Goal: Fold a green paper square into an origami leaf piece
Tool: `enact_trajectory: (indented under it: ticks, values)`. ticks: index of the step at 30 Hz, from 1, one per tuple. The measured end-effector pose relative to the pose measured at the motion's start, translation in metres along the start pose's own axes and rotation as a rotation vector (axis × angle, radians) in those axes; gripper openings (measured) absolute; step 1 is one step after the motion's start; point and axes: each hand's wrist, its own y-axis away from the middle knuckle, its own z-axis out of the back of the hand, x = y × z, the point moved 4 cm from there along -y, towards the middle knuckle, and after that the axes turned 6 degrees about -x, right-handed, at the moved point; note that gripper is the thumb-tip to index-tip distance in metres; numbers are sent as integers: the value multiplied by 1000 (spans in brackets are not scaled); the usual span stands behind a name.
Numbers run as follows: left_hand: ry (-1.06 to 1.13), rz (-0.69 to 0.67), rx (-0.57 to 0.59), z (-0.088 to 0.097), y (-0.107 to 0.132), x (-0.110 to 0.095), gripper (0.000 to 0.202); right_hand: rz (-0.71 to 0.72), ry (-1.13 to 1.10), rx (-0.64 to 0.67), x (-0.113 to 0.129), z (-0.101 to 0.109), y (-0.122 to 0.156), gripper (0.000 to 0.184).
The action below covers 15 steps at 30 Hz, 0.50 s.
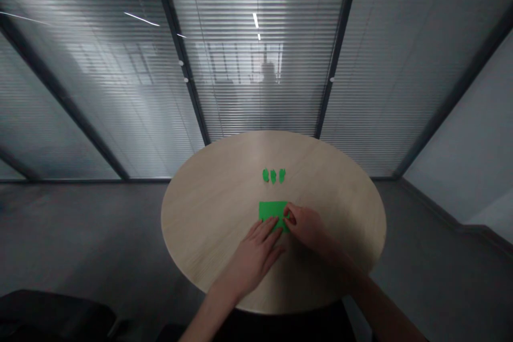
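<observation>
A rectangular green sheet of paper (271, 209) lies on the round wooden table (208, 208). My left hand (255, 257) rests flat with its fingers spread, the fingertips on the sheet's lower part. At the right edge of the sheet, my right hand (306, 225) is closed in a pinch on the paper; the exact spot between thumb and finger is partly hidden. Beyond the sheet, three small torn-looking green pieces, the middle piece (273, 177) among them, lie side by side in a row.
Glass partitions with blinds (260, 101) stand behind the table, divided by dark frames. A black chair-like object (56, 312) is at the lower left. Grey floor (100, 235) surrounds the table, and a white wall (473, 160) rises at the right.
</observation>
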Motion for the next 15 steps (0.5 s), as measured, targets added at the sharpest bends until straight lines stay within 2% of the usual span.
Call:
enact_trajectory:
  ticks: [3,5,8,12,15]
  values:
    - [-26,46,-26,2,9,3,46,9,-1,5,-1,-2,0,8]
    - [-77,87,-39,1,14,14,51,12,-1,2,-2,-3,0,7]
    - [-139,168,-83,4,19,44,51,10,1,-11,-2,-3,-1,6]
    - [-188,259,-144,17,26,86,46,8,-14,-32,-4,-2,1,7]
    - [-186,326,-187,27,33,102,40,-1,-22,-52,-10,0,4,12]
